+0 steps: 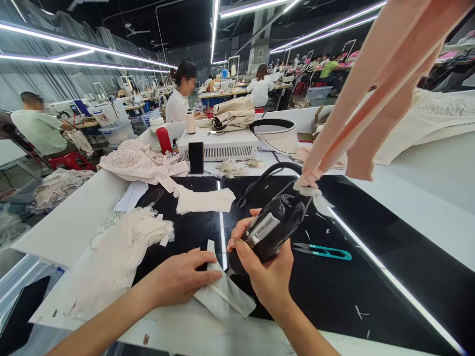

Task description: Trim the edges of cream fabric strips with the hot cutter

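Observation:
My right hand (269, 277) is wrapped round a black corded hand-held power tool (265, 232) with a silver plate on its side. The tool leans, its lower end close to a white fabric piece (226, 294) on the black work surface. With thumb and fingers, my left hand (181, 277) presses and holds this piece down near its upper end. Pale pink fabric strips (371, 109) hang from above, knotted near the tool's upper end. Right of the tool lie teal thread snips (326, 251).
A heap of cream fabric pieces (122, 257) lies at left, with a lace-cupped garment (137, 160) behind it. A phone (196, 158) leans on a white vented box (222, 143), near a red bottle (163, 140). A black cable (256, 184) loops behind the tool. Other people sit further back.

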`<state>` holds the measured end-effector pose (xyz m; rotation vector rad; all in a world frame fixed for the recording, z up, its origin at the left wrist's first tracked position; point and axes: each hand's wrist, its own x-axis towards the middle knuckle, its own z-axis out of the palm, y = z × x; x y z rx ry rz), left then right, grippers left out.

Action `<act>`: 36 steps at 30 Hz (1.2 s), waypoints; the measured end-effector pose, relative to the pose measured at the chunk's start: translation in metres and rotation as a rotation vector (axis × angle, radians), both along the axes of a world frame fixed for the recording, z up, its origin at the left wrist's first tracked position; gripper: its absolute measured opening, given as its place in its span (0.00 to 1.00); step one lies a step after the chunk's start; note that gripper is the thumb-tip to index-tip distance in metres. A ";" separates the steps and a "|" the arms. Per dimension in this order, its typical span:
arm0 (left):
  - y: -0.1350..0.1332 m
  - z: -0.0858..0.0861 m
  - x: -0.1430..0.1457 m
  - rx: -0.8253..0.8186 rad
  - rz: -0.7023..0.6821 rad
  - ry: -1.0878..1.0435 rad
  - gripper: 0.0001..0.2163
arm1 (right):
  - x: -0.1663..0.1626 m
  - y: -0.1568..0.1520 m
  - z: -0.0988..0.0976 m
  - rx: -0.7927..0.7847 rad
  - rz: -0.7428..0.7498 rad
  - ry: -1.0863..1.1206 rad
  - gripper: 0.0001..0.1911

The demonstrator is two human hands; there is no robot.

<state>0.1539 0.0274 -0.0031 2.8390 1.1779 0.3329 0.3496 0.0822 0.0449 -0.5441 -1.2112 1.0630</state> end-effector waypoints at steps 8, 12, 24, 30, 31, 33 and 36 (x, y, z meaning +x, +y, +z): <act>0.001 -0.001 0.003 -0.006 0.013 -0.018 0.20 | -0.007 0.006 0.000 0.004 0.010 0.055 0.19; 0.000 0.001 0.003 -0.020 0.016 -0.017 0.21 | -0.008 0.006 -0.003 0.015 0.021 0.044 0.19; -0.001 0.002 0.005 -0.081 0.063 -0.009 0.20 | -0.015 0.012 -0.003 -0.001 0.001 0.063 0.19; -0.001 -0.001 0.005 -0.055 0.057 -0.008 0.20 | -0.016 0.015 -0.009 -0.009 0.004 0.033 0.17; -0.001 -0.002 0.005 -0.048 0.058 -0.009 0.20 | -0.017 0.015 -0.008 -0.006 0.004 0.042 0.17; -0.001 -0.002 0.005 -0.039 0.058 -0.013 0.19 | -0.019 0.017 -0.008 -0.004 0.002 0.060 0.17; -0.001 -0.002 0.005 -0.032 0.055 -0.015 0.19 | -0.022 0.019 -0.007 -0.001 0.001 0.062 0.19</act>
